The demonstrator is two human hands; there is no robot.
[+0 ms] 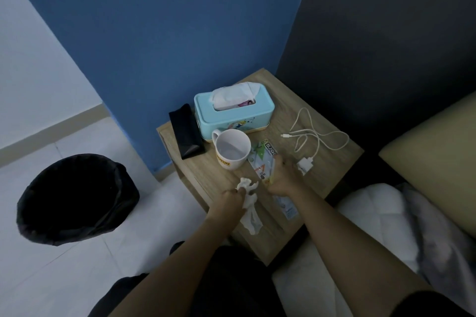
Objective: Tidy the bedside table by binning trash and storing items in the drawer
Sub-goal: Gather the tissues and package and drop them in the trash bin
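On the wooden bedside table, my left hand is closed on a crumpled white tissue near the front edge. My right hand grips a printed snack wrapper that lies beside a white mug. Another flat wrapper lies under my right wrist. Behind the mug stand a light-blue tissue box and a black glasses case. A white charging cable with its plug lies on the table's right side.
A round bin with a black liner stands on the pale tiled floor to the table's left. A blue wall is behind the table. A bed with white bedding is at the right. No drawer is visible.
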